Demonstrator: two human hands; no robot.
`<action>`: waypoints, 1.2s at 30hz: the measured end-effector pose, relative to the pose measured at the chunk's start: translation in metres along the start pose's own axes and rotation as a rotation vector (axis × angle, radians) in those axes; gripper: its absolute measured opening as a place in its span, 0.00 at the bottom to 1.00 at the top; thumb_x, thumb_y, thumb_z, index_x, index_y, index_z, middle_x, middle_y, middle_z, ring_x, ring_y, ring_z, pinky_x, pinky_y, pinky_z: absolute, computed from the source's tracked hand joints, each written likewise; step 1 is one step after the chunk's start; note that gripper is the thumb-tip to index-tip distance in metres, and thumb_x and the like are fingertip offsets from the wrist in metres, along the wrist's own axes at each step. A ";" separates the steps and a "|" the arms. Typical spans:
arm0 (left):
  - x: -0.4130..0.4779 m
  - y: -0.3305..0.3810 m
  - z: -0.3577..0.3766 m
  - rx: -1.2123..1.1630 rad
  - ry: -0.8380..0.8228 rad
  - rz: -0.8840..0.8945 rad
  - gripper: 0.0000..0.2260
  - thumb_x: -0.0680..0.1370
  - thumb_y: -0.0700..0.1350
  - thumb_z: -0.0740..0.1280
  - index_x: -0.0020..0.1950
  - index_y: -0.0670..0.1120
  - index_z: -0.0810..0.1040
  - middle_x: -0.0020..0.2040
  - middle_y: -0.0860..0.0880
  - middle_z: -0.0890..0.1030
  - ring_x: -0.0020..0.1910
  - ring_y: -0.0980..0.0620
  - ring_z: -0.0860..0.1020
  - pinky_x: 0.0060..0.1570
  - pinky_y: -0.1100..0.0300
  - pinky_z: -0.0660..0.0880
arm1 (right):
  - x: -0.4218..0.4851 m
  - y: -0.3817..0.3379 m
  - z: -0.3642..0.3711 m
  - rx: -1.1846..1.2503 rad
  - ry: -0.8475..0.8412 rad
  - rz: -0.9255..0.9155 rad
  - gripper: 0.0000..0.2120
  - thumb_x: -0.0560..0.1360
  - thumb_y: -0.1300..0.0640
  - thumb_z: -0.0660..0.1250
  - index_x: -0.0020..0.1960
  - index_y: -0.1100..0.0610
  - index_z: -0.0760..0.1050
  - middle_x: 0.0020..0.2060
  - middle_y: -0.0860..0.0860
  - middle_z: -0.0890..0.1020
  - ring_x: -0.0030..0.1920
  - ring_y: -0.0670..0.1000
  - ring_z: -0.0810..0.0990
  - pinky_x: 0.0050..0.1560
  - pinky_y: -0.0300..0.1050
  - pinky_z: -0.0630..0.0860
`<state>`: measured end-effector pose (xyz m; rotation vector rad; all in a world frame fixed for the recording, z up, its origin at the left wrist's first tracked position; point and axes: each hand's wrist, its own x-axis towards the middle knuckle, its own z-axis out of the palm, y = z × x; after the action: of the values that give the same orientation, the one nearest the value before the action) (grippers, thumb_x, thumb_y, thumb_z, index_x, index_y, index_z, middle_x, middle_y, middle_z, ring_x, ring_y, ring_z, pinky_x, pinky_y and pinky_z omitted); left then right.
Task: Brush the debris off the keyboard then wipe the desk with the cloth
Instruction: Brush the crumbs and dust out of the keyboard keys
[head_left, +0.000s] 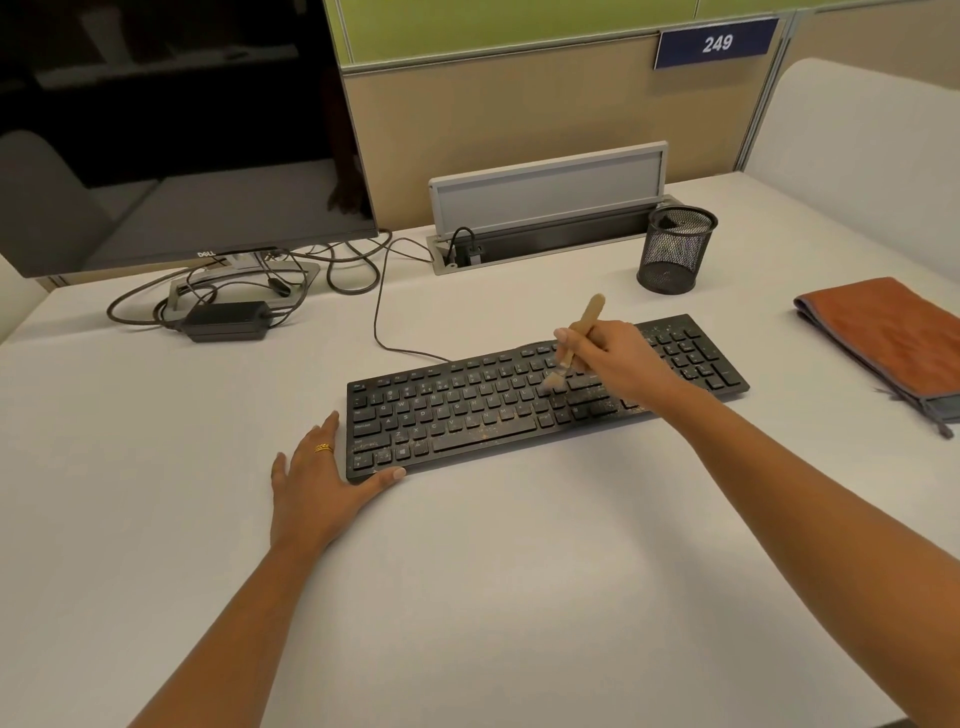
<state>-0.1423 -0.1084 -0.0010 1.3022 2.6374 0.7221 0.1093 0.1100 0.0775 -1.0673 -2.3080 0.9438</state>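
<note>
A black keyboard (467, 415) lies on the white desk (467, 597), with brownish crumbs scattered over its lower and right keys. My right hand (618, 358) grips a small wooden-handled brush (584, 327); its pale bristles touch the keys right of the keyboard's middle. My left hand (322, 480) lies flat on the desk at the keyboard's near-left corner, thumb along the front edge, fingers spread. A folded orange cloth (893, 343) with a grey edge rests on the desk at the far right, apart from both hands.
A dark monitor (182, 130) stands at the back left over a tangle of cables and a black power brick (226, 321). A black mesh pen cup (675, 249) stands behind the keyboard. An open grey cable box (545, 213) sits along the partition.
</note>
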 end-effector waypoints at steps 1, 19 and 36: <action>0.000 0.000 0.000 -0.001 0.000 0.001 0.52 0.60 0.74 0.62 0.77 0.47 0.56 0.75 0.48 0.63 0.75 0.51 0.59 0.75 0.46 0.47 | -0.001 0.002 0.000 0.003 -0.046 -0.020 0.19 0.79 0.46 0.57 0.45 0.58 0.80 0.35 0.50 0.80 0.39 0.55 0.78 0.44 0.52 0.75; -0.001 0.002 -0.001 -0.007 -0.006 0.003 0.52 0.60 0.73 0.62 0.77 0.47 0.56 0.76 0.48 0.63 0.75 0.51 0.59 0.75 0.47 0.46 | 0.000 0.012 -0.020 -0.071 -0.073 0.014 0.15 0.79 0.46 0.57 0.47 0.53 0.79 0.37 0.50 0.80 0.39 0.52 0.76 0.44 0.51 0.72; -0.002 0.004 -0.001 -0.010 0.000 0.004 0.52 0.60 0.73 0.62 0.77 0.47 0.56 0.75 0.48 0.64 0.75 0.51 0.59 0.75 0.47 0.46 | -0.001 0.006 0.005 -0.254 0.112 0.062 0.20 0.81 0.47 0.52 0.40 0.55 0.76 0.34 0.49 0.77 0.36 0.50 0.75 0.37 0.43 0.66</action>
<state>-0.1391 -0.1081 0.0015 1.3049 2.6287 0.7355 0.1101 0.1107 0.0698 -1.2653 -2.3568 0.6064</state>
